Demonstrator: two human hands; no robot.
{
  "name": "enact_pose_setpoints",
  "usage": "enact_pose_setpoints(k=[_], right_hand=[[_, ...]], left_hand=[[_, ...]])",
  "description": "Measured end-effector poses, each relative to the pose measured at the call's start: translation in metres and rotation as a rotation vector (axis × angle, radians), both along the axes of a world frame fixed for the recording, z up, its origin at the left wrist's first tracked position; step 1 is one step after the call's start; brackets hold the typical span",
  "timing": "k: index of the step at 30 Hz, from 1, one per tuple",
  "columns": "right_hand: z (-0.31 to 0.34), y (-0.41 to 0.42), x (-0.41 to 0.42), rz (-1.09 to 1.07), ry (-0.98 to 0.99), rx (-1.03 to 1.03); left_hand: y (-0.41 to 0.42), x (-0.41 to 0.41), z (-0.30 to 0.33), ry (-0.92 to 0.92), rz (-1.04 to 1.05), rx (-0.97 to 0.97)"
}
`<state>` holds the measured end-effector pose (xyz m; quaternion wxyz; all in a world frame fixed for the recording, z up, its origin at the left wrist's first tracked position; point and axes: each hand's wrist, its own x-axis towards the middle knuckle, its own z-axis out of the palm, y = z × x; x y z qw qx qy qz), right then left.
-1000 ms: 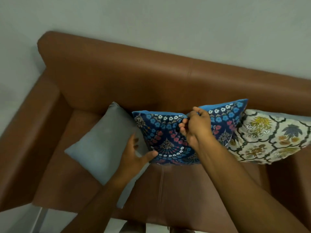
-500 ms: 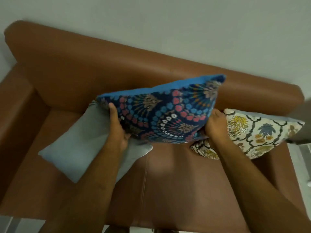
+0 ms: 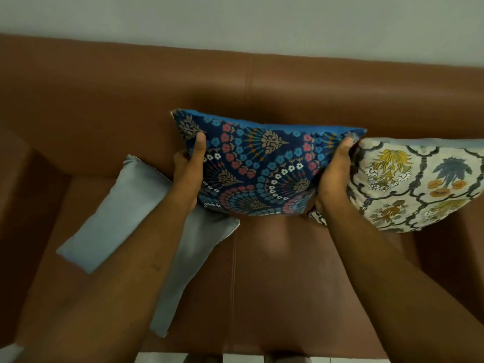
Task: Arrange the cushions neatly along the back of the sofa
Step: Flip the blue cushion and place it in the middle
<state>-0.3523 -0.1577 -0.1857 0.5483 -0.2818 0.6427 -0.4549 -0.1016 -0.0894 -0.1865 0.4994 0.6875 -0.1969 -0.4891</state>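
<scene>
— What is happening on the brown sofa (image 3: 262,271)?

— A person is gripping the dark blue floral cushion (image 3: 264,169) with both bare hands, one at each side edge. The left hand (image 3: 187,174) is clasping the cushion's left edge, thumb lying across the patterned front and fingers going out of sight behind it. The right hand (image 3: 334,176) is clamping the right edge in the same way, thumb tip pressing near the upper corner.

— And where is the cushion sitting?

— It is standing upright between the two hands, its plain blue top edge leaning toward the sofa backrest (image 3: 235,82). Whether its lower edge is resting on the seat or hanging just above it cannot be told.

— What is lying around the grip?

— Just outside the right hand, the cream floral cushion (image 3: 419,187) is standing against the backrest, touching the blue one's right edge. Below and outside the left hand, the grey cushion (image 3: 125,213) is lying flat and askew on the seat, the left forearm crossing over it. A pale wall (image 3: 235,19) is rising behind the sofa.
</scene>
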Motion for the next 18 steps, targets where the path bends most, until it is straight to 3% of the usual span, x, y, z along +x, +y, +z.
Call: enact_pose_setpoints(k=[3, 11, 18], right_hand=[[-0.023, 0.002, -0.001, -0.014, 0.027, 0.072], [-0.047, -0.01, -0.012, 0.058, 0.205, 0.043], [-0.047, 0.05, 0.012, -0.001, 0.378, 0.004]], left_hand=[[0.0, 0.0, -0.021, -0.045, -0.081, 0.046], [-0.004, -0.012, -0.025, -0.05, 0.0, 0.097], [0.052, 0.021, -0.039, -0.255, -0.043, 0.24]])
